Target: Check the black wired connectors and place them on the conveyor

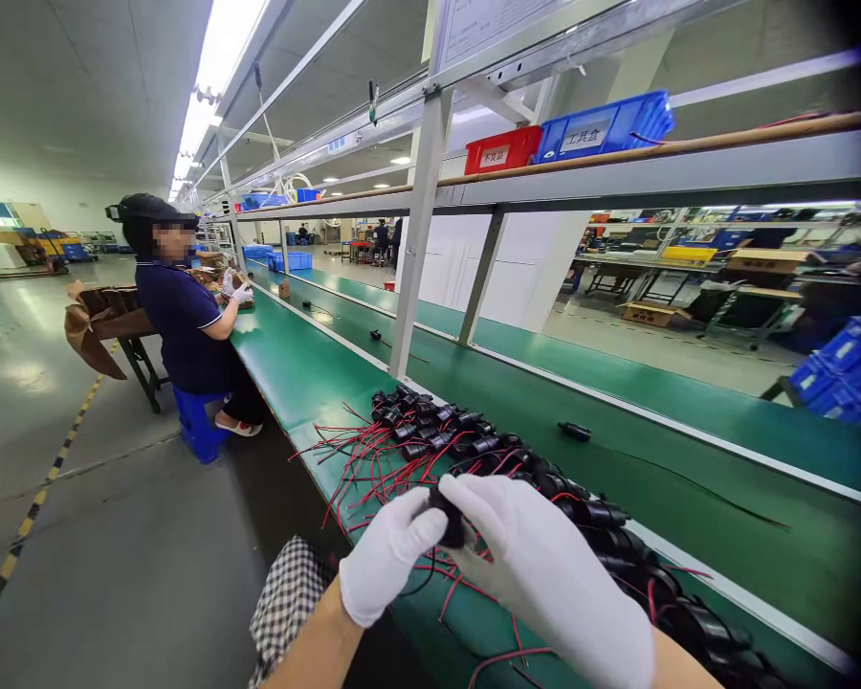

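Note:
Both my hands wear white gloves and meet over the near edge of a green bench [308, 373]. My left hand [387, 560] and my right hand [545, 565] pinch the same small black socket part [447, 517] between their fingertips; red and black wires hang from it. Behind it a long row of black socket parts [445, 431] with red and black leads [359, 469] lies along the bench, running off to the lower right.
A co-worker in a dark shirt [183, 325] sits on a blue stool [197, 421] further down the line, by an open cardboard box [107, 316]. A green conveyor belt [617, 402] carries one loose black part [574, 431]. Red bin [502, 150] and blue bin [607, 124] sit on the overhead shelf.

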A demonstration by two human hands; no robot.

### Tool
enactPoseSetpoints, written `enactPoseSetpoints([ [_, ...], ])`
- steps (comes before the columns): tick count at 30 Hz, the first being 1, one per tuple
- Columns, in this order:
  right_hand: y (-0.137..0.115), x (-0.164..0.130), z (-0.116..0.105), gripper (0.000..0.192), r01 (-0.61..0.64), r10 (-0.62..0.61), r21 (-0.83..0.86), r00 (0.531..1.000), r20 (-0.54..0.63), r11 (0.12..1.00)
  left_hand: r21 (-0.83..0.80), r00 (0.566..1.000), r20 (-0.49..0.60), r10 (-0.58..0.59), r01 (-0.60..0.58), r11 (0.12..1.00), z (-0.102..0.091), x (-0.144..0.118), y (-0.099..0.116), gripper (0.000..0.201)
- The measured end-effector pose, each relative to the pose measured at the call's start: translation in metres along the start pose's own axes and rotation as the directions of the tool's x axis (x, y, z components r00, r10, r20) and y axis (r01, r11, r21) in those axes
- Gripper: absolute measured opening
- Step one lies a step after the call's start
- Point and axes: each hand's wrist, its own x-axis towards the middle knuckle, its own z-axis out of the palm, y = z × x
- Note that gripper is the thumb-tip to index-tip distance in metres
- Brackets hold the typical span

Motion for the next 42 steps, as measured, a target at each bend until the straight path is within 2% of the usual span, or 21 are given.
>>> enactPoseSetpoints([
  [2,-0.007,-0.018,-0.016,0.058,-0.014,0.021,0.158,0.999,-0.047,0.987,-0.196,0.996,0.091,0.02,-0.001,0.981,0.01,-0.012,-0.005,0.053],
  [3,-0.007,-0.024,-0.024,0.052,-0.056,0.074,0.25,0.995,-0.064,0.967,-0.307,0.991,0.128,0.031,0.01,0.952,0.014,-0.018,-0.009,0.055],
  [5,-0.005,-0.034,-0.037,0.027,-0.146,0.195,0.411,0.978,-0.079,0.9,-0.473,0.979,0.197,0.052,0.048,0.88,0.022,-0.026,-0.02,0.059],
  [6,-0.004,-0.037,-0.041,0.014,-0.17,0.237,0.472,0.968,-0.087,0.865,-0.501,0.972,0.228,0.059,0.066,0.863,0.025,-0.028,-0.024,0.061],
  [8,-0.005,-0.042,-0.047,0.009,-0.175,0.26,0.557,0.962,-0.077,0.812,-0.483,0.959,0.274,0.069,0.075,0.872,0.031,-0.029,-0.028,0.065],
  [10,-0.008,-0.044,-0.049,0.01,-0.153,0.217,0.592,0.975,-0.039,0.792,-0.405,0.95,0.31,0.047,0.087,0.91,0.035,-0.028,-0.023,0.068],
  [15,-0.015,-0.048,-0.047,0.013,-0.194,0.22,0.554,0.975,0.02,0.81,-0.208,0.919,0.372,-0.13,0.219,0.953,0.037,-0.026,0.001,0.076],
  [19,-0.016,-0.054,-0.042,0.017,-0.212,0.214,0.58,0.975,0.066,0.786,0.041,0.926,0.351,-0.138,0.132,0.99,0.041,-0.029,0.005,0.081],
  [20,-0.016,-0.055,-0.041,0.018,-0.232,0.235,0.594,0.969,0.073,0.77,0.036,0.93,0.343,-0.131,0.127,0.991,0.045,-0.03,0.003,0.08],
  [22,-0.016,-0.057,-0.037,0.016,-0.323,0.33,0.621,0.938,0.11,0.714,-0.169,0.949,0.299,-0.097,0.153,0.974,0.056,-0.03,-0.001,0.071],
  [23,-0.015,-0.057,-0.035,0.016,-0.377,0.386,0.636,0.913,0.132,0.673,-0.329,0.96,0.266,-0.091,0.179,0.927,0.062,-0.029,-0.003,0.064],
  [25,-0.013,-0.055,-0.031,0.021,-0.459,0.477,0.665,0.862,0.172,0.589,-0.595,0.971,0.215,-0.101,0.212,0.775,0.073,-0.028,-0.006,0.053],
  [28,-0.008,-0.048,-0.024,0.032,-0.514,0.53,0.708,0.816,0.23,0.484,-0.763,0.971,0.154,-0.183,0.234,0.603,0.084,-0.023,-0.009,0.038],
  [31,-0.005,-0.044,-0.014,0.037,-0.551,0.549,0.741,0.781,0.297,0.383,-0.852,0.947,0.15,-0.286,0.27,0.448,0.088,-0.018,-0.011,0.041],
  [34,-0.002,-0.045,-0.006,0.036,-0.589,0.545,0.762,0.745,0.384,0.269,-0.905,0.907,0.228,-0.354,0.332,0.266,0.09,-0.013,-0.013,0.052],
  [36,-0.001,-0.048,-0.003,0.033,-0.623,0.524,0.757,0.719,0.456,0.196,-0.93,0.877,0.273,-0.395,0.346,0.126,0.09,-0.013,-0.013,0.051],
  [39,0.001,-0.052,0.0,0.033,-0.652,0.512,0.742,0.696,0.504,0.156,-0.939,0.847,0.328,-0.419,0.34,-0.048,0.09,-0.016,-0.011,0.043],
  [42,0.002,-0.056,0.002,0.035,-0.657,0.509,0.737,0.694,0.509,0.159,-0.942,0.831,0.334,-0.444,0.315,-0.118,0.091,-0.017,-0.006,0.035],
])
